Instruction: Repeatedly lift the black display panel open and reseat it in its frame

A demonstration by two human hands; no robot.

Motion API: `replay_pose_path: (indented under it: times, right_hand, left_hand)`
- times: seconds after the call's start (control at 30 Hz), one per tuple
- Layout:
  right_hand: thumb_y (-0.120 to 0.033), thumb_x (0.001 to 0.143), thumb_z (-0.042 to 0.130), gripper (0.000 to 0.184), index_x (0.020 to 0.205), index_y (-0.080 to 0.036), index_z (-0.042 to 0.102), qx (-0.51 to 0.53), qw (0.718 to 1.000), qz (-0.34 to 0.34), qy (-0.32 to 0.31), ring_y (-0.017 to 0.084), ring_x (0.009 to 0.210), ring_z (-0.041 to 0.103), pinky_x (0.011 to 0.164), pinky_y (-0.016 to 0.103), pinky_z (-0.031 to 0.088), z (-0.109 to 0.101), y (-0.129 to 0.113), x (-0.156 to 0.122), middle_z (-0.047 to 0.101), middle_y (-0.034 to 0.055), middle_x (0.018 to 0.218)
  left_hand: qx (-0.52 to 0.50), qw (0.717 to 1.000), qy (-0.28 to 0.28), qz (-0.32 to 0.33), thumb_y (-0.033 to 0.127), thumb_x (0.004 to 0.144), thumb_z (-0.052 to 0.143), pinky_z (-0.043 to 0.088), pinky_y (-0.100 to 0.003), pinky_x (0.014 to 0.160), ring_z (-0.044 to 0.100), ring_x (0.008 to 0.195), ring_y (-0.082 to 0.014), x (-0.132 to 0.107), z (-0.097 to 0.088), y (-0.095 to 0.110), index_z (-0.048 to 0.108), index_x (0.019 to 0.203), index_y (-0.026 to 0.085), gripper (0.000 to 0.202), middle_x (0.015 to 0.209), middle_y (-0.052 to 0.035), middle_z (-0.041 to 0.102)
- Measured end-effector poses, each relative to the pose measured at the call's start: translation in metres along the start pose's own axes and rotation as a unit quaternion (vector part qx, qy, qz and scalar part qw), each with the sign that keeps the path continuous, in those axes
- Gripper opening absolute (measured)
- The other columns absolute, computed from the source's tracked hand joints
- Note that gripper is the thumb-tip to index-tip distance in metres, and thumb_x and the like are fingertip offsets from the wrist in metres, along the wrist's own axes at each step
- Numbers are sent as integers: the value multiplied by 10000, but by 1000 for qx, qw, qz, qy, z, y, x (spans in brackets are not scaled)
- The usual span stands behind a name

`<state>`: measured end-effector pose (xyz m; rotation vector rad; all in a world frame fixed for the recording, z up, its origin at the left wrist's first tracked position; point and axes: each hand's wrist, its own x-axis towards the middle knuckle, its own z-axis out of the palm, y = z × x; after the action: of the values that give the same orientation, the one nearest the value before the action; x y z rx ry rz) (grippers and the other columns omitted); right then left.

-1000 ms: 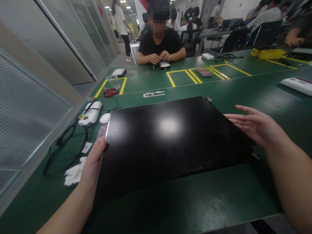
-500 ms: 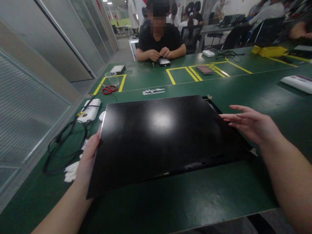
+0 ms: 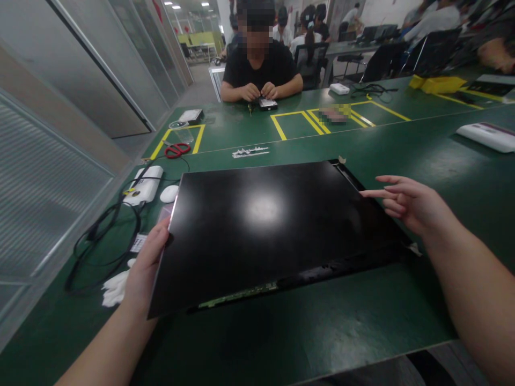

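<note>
In the head view, the wide black panel lay in the middle of the green table, right in front of the person. Its left near corner was lifted a little off a dark housing whose rim showed along the far right side. A thin green strip peeped out under the near edge. The risk, as I judged it, was the thin panel flexing or cracking. Only one side was gripped, so its weight hung from that edge, and a slip could drop the corner back onto the housing. The glossy face could also pick up smears from bare skin. The left hand came in low from the near left, forearm along the table, and was closed on the panel's left edge, with its fingers mostly hidden beneath. The right hand reached in from the right with the wrist level and the palm down. Its fingers were spread loosely and held nothing, and the forefinger tip was at the panel's right edge; whether it touched I could not tell. To the left lay a white cloth, a looped black cable, a white adapter and red scissors. A person sat at the far side.
</note>
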<state>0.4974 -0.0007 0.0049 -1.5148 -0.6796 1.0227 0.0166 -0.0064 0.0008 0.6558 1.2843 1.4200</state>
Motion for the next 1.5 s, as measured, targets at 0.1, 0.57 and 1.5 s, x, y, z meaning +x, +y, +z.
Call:
replay_pose_path:
  times: [0.1, 0.57, 1.5]
  right_hand:
    - [-256, 571, 755, 414, 972, -235, 657, -6, 1000, -13, -8, 35, 397, 222, 381, 235, 188, -2, 3, 2, 822, 158, 861]
    - [-165, 702, 713, 146, 826, -206, 647, -49, 998, -6, 36, 23, 370, 228, 357, 199, 243, -2, 2, 4, 805, 156, 803]
    - [-410, 680, 799, 239, 794, -215, 720, -256, 962, -64, 75, 93, 433, 406, 429, 260, 292, -2, 16, 8, 573, -25, 597]
  left_hand:
    - [16, 1000, -3, 17, 416, 757, 967, 628, -358, 1082, 732, 1312, -336, -3, 3, 1, 822, 1173, 247, 471, 1115, -10, 877]
    - [29, 999, -26, -21, 355, 558, 1054, 641, -344, 999, 761, 1245, -365, 12, -2, -10, 799, 1201, 223, 704, 1097, -43, 884]
    - [84, 990, -40, -106, 291, 540, 1047, 708, -370, 805, 824, 1103, -372, -7, 20, -3, 663, 1530, 231, 1064, 1204, -104, 868]
